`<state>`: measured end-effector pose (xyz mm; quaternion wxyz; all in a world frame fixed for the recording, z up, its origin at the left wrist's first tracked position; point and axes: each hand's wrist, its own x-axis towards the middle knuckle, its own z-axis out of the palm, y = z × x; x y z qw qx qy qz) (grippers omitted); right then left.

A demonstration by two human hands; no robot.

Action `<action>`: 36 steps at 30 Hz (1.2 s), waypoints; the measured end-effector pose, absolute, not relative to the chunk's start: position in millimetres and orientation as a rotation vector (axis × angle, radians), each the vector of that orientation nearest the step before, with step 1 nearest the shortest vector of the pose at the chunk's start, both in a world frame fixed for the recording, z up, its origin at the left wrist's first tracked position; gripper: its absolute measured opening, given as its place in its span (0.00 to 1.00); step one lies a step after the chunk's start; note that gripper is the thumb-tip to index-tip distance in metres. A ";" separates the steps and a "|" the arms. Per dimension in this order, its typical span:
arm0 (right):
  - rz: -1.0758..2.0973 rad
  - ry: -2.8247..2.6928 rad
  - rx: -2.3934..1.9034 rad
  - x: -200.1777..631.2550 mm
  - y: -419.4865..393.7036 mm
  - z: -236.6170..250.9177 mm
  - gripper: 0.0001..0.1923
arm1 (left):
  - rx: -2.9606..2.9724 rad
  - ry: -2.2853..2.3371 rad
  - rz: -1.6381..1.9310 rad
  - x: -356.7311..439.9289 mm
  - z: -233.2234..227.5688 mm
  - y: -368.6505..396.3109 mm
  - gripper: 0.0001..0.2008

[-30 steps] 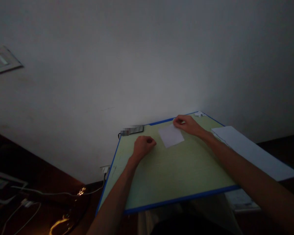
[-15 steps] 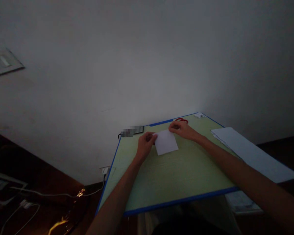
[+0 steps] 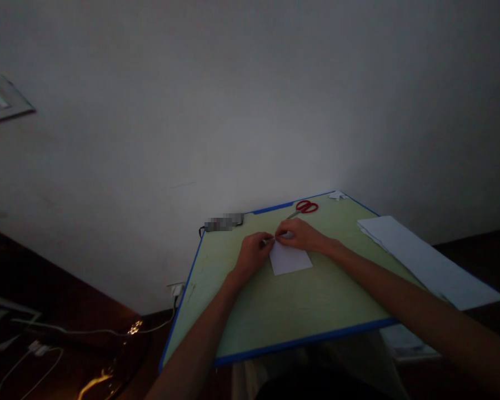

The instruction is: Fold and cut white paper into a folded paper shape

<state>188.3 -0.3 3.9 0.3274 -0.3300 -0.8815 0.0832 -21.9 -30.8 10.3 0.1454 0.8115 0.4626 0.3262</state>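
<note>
A small white piece of paper (image 3: 290,260) lies on the pale green tabletop (image 3: 316,300), its near edge toward me. My left hand (image 3: 255,253) pinches the paper's far left corner between thumb and fingers. Close beside it, my right hand (image 3: 298,234) pinches the far edge, the fingertips of both hands almost meeting. The far part of the paper is partly covered by my fingers, and a bit of it seems raised there. Just beyond my right hand lie red-handled scissors (image 3: 307,206), their blades pointing left toward that hand.
Large white sheets (image 3: 420,255) lie along the table's right side and overhang it. White paper scraps (image 3: 338,195) sit at the far right corner. At the far left corner is a dark, partly blurred flat object (image 3: 225,222). A wall stands behind; cables (image 3: 95,331) run at lower left.
Both hands have come closer together, and the paper has shifted slightly right and toward me. My right hand has moved left and nearer, uncovering more of the scissors.
</note>
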 end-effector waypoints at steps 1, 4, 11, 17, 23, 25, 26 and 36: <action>0.166 -2.336 -0.852 187.2 -0.9 3.6 0.05 | 2.379 1.328 0.926 -21.9 10.5 -30.9 0.07; 0.032 -2.393 -0.850 183.8 -2.9 3.8 0.05 | 2.437 1.334 0.894 -23.3 10.8 -30.0 0.06; -0.056 -2.531 -0.836 187.2 0.1 2.8 0.06 | 2.706 1.332 0.697 -28.2 11.7 -28.8 0.07; 0.150 -2.521 -0.825 202.6 7.1 4.7 0.09 | 2.874 1.333 0.469 -24.9 17.8 -31.9 0.08; 0.296 -2.472 -0.966 241.8 19.1 3.3 0.07 | 2.798 1.367 0.540 -36.7 16.0 -27.2 0.09; 0.294 -2.433 -1.023 251.3 23.6 0.8 0.07 | 2.771 1.413 0.585 -41.9 14.0 -24.4 0.09; 0.280 -2.414 -1.041 252.7 24.8 -0.1 0.07 | 2.753 1.425 0.617 -43.4 13.2 -23.2 0.09; 0.794 -2.173 -0.907 209.9 11.6 3.7 0.15 | 2.415 1.289 0.824 -35.6 16.0 -22.5 0.08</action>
